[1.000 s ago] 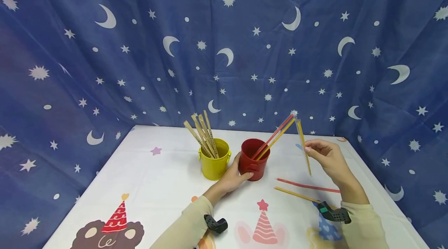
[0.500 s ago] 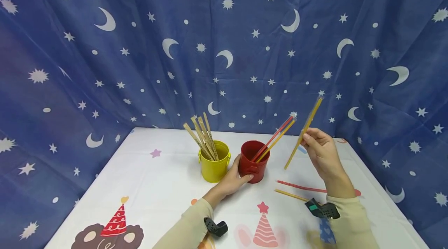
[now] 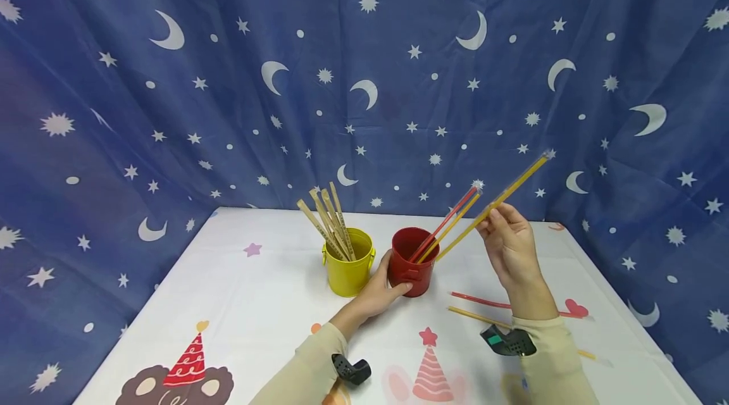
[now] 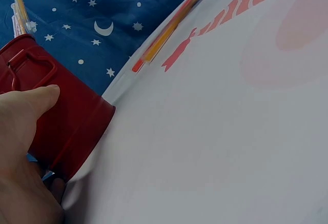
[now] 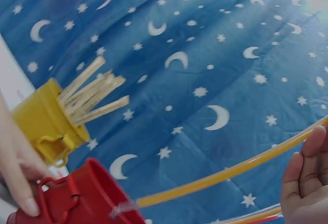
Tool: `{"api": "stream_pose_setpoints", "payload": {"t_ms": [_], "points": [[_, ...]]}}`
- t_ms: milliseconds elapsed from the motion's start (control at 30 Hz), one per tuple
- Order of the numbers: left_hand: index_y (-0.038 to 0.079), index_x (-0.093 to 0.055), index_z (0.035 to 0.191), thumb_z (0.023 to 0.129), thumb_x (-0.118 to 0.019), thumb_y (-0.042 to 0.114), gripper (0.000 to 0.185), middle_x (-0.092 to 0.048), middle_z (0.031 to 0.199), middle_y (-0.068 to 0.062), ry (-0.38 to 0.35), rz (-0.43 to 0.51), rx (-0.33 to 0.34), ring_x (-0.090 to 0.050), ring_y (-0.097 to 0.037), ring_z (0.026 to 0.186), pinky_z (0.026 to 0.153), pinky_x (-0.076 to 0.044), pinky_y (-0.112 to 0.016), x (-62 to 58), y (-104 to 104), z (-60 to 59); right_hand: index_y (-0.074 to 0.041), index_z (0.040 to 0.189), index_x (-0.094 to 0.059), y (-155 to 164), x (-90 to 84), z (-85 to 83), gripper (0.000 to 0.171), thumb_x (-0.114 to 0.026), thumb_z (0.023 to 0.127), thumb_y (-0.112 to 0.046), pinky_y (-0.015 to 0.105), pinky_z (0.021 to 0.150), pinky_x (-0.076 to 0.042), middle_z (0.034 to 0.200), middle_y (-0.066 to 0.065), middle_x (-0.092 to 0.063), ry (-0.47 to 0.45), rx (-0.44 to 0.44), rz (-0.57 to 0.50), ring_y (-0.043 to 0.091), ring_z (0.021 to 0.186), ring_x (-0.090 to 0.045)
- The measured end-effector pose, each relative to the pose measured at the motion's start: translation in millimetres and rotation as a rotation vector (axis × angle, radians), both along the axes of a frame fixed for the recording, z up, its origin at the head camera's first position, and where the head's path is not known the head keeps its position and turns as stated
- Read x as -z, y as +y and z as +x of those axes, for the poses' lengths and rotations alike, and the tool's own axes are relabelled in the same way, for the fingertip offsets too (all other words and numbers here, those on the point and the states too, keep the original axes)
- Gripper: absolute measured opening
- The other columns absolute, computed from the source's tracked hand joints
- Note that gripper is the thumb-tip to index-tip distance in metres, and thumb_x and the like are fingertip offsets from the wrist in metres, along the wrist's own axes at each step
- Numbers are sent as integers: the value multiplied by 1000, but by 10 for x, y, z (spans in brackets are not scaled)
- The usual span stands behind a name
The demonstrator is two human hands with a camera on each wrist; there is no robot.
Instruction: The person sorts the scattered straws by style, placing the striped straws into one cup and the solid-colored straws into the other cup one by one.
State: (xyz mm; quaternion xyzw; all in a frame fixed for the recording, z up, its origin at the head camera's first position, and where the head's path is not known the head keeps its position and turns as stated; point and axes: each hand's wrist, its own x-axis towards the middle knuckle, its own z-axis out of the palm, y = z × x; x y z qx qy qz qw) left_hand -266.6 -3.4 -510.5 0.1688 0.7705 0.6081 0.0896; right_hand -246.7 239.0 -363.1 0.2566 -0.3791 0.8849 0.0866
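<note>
My left hand [image 3: 371,296] grips the side of a small red metal bucket [image 3: 418,283], its thumb on the near wall. One red straw [image 3: 457,204] and one yellow straw [image 3: 459,220] lean inside it, in clear wrappers. In my right hand [image 3: 511,253], finger and thumb pinch another yellow wrapped straw [image 3: 521,180], tilted with its upper end to the right. In the right wrist view, the lower end of this straw [image 5: 205,182] overlaps the mouth of the red bucket [image 5: 84,196]. The left wrist view shows the thumb beside the bucket's handle lug [image 4: 43,60].
Left of the red bucket stands a yellow bucket [image 3: 345,280] with several paper-wrapped sticks [image 3: 332,221]. On the white printed tablecloth [image 3: 273,304], a red straw [image 3: 484,300] and a yellow straw [image 3: 475,314] lie partly behind my right forearm. A blue star-patterned curtain [image 3: 319,107] hangs behind.
My right hand has moved left and up, turning the yellow straw from near upright to a slant, its lower end now at the red bucket's rim. The left hand keeps its grip.
</note>
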Motion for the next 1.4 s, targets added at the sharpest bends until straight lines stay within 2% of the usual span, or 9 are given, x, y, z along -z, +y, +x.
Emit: {"api": "stream_pose_setpoints", "payload": {"t_ms": [167, 333, 433, 600, 733, 900, 1067, 1233, 1400], "points": [[10, -11, 163, 95, -66, 23, 88, -25, 168, -12, 2, 4, -2, -22, -31, 157, 129, -20, -56, -14, -7, -9, -3, 106, -72, 70, -10, -10, 28, -44, 105, 1, 26, 85, -57, 97, 7, -75, -19, -35, -77, 15, 81, -70], [9, -11, 163, 95, -67, 23, 89, -24, 168, -12, 9, 6, 0, -21, -32, 157, 128, -19, -57, -22, -13, 5, -4, 105, -72, 13, 89, -82, 29, -43, 105, 1, 26, 88, -58, 95, 6, -75, -48, -38, -51, 14, 83, -71], [10, -11, 163, 95, -66, 23, 88, -23, 168, -12, 13, 8, -3, -21, -32, 157, 128, -19, -57, -23, -12, 8, -9, 102, -72, -43, 167, -138, 27, -46, 104, 0, 25, 87, -59, 94, 2, -75, -109, -5, 37, 12, 83, -71], [9, -11, 163, 96, -66, 22, 88, -24, 168, -13, 15, 11, -5, -22, -33, 157, 128, -19, -57, -17, -9, 16, -16, 100, -69, -49, 315, -224, 25, -48, 105, -3, 21, 86, -58, 94, -5, -72, -227, 13, 261, 8, 83, -68], [11, -10, 163, 96, -66, 22, 88, -25, 168, -11, 6, 9, -2, -22, -31, 157, 129, -19, -56, -19, -6, 16, -17, 100, -67, -24, 403, -270, 23, -50, 104, -2, 19, 85, -59, 91, -7, -71, -267, 34, 413, 6, 82, -68], [12, -11, 163, 96, -66, 24, 88, -26, 168, -9, 2, 4, -3, -23, -29, 157, 129, -20, -54, -15, -5, 2, -18, 98, -69, 6, 461, -305, 16, -59, 101, -5, 16, 80, -59, 88, -9, -70, -311, 133, 571, 3, 81, -68], [13, -11, 163, 96, -66, 25, 87, -27, 167, -8, -3, 4, 5, -24, -29, 156, 129, -21, -55, -8, -5, -7, -21, 94, -70, 13, 514, -346, 17, -63, 99, -7, 15, 74, -58, 85, -10, -69, -367, 216, 641, 2, 75, -65], [14, -12, 163, 96, -66, 23, 86, -28, 167, -8, 6, 15, 3, -25, -29, 156, 129, -21, -55, -26, -5, -13, -19, 93, -69, -5, 569, -395, 14, -64, 99, -8, 15, 73, -57, 84, -11, -67, -391, 214, 673, 2, 73, -63], [13, -12, 163, 96, -66, 22, 86, -28, 167, -8, 2, 6, 0, -25, -28, 156, 129, -21, -53, -34, -8, -15, -18, 99, -66, -10, 618, -417, 6, -64, 99, -13, 16, 76, -56, 81, -14, -65, -416, 212, 759, 2, 74, -61]]}}
